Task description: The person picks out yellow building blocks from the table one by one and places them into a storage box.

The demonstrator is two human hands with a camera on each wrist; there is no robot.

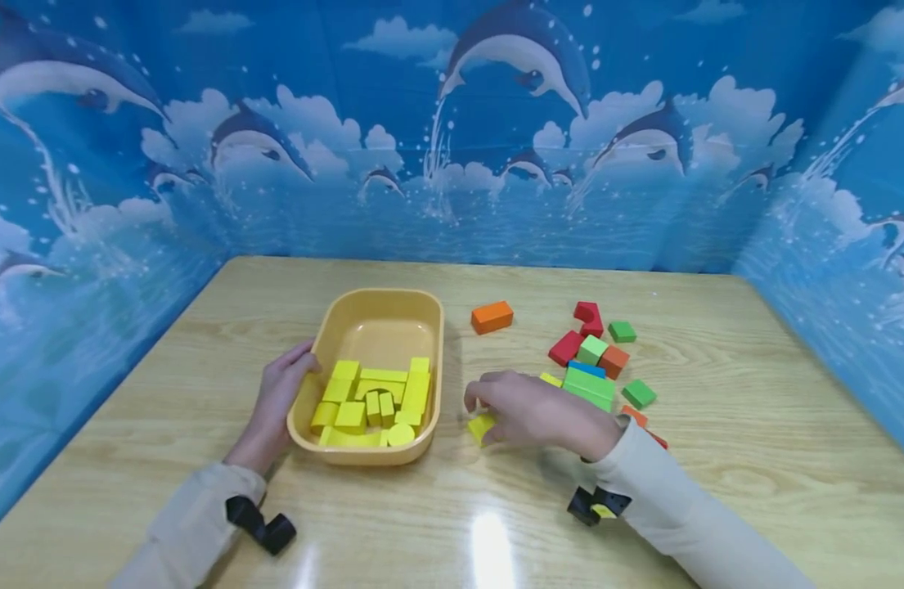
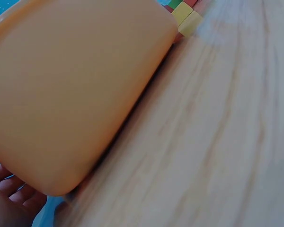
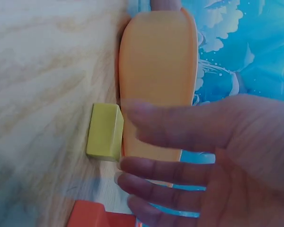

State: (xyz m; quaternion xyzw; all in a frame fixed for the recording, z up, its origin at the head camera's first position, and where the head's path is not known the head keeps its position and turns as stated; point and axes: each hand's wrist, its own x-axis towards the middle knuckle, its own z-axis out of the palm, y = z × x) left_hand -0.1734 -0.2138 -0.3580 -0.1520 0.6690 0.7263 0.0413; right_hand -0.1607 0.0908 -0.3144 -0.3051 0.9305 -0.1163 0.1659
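A tan plastic bin (image 1: pixel 378 327) holds several yellow blocks (image 1: pixel 352 384) of different shapes. My left hand (image 1: pixel 275 401) grips the bin's left side, with a fingertip over the rim; in the left wrist view, the bin wall (image 2: pixel 80 90) fills much of the picture and partly hides the fingers. Right of the bin, my right hand (image 1: pixel 532 409) hovers around a loose yellow block (image 1: pixel 481 428) on the table. The right wrist view shows that block (image 3: pixel 104 132) just beyond the fairly straight fingers, with a gap between thumb and fingers and nothing held.
Beyond the right hand lies a cluster of green (image 1: pixel 590 386), red (image 1: pixel 566 348), orange and blue blocks, with another yellow block (image 1: pixel 550 379) partly hidden. A separate orange block (image 1: pixel 492 317) lies right of the bin. A dolphin-print curtain (image 1: pixel 452 204) borders the wooden table (image 1: pixel 753 368).
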